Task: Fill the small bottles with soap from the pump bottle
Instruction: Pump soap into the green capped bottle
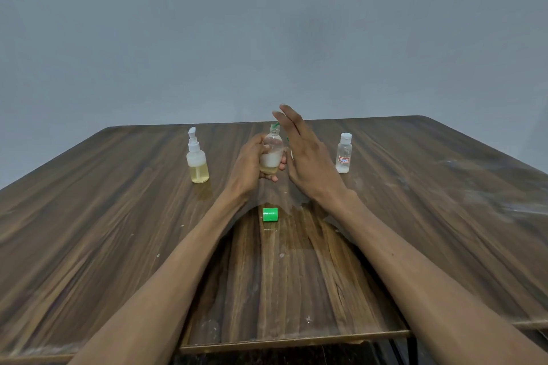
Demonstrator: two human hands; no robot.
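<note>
On a dark wood-grain tabletop [118, 231], the left hand [250, 164] grips a small clear bottle [271, 154] near the middle of the far half, fingers curled round its lower body with fingertips showing on the right side. The bottle stands roughly upright, raised slightly off the surface or just at it; which cannot be told. It holds a shallow layer of yellowish soap at the bottom with white foam above, and its neck is open, with a thin green strap showing beside the top. The right hand [305, 154] is open beside the bottle on its right, fingers straight and together, pointing up and away, palm turned toward the bottle and holding nothing; whether it touches the bottle cannot be told. A green cap [270, 214] lies on its side on the tabletop nearer the person, between the two forearms and below the held bottle. The pump bottle [196, 158] stands upright toward the far left, white pump head on top, yellowish soap filling its lower part. A second small bottle [344, 154] with a white cap and a small label stands upright toward the far right, well apart from the right hand, with a little white content at the bottom. A plain grey wall [267, 24] rises behind the far edge.
</note>
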